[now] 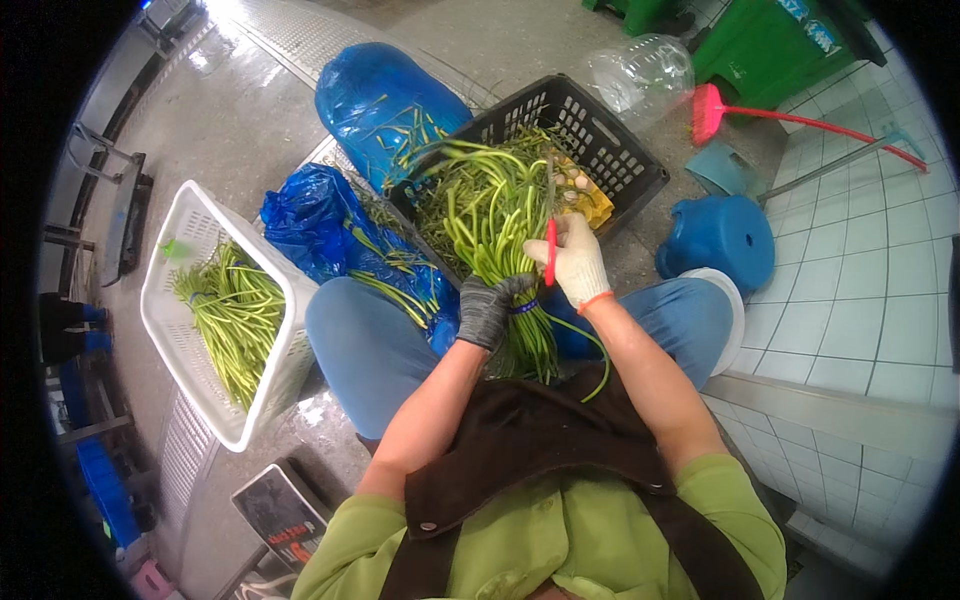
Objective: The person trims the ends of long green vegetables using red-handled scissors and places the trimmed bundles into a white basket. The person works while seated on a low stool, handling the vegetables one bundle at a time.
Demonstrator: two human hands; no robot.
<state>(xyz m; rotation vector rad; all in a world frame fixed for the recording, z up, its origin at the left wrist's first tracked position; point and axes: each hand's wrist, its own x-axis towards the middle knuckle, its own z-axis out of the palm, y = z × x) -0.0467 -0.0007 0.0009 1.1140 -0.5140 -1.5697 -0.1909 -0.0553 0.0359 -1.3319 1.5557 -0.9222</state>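
Note:
My left hand (484, 311), in a grey knit glove, grips a bundle of garlic scapes (491, 232) just above a purple band (524, 307) around the stems. Over the far side of the bundle, my right hand (581, 259), in a cream glove, holds red-handled scissors (552, 255). Their blades point away from me along the bundle's right side; how far they are spread is unclear. One loose stem (596, 349) curves down beside my right forearm. Beneath the bundle's far end, a black plastic crate (622, 161) holds green trimmings (442, 214) and a yellow packet (600, 202) with small pale pieces.
At left stands a white plastic basket (281, 262) with banded green bundles (232, 315). Blue plastic bags (382, 90) lie beyond my left knee. To the right are a blue stool (724, 240), a red broom (709, 112), a clear plastic container (649, 75) and a tiled wall (847, 277).

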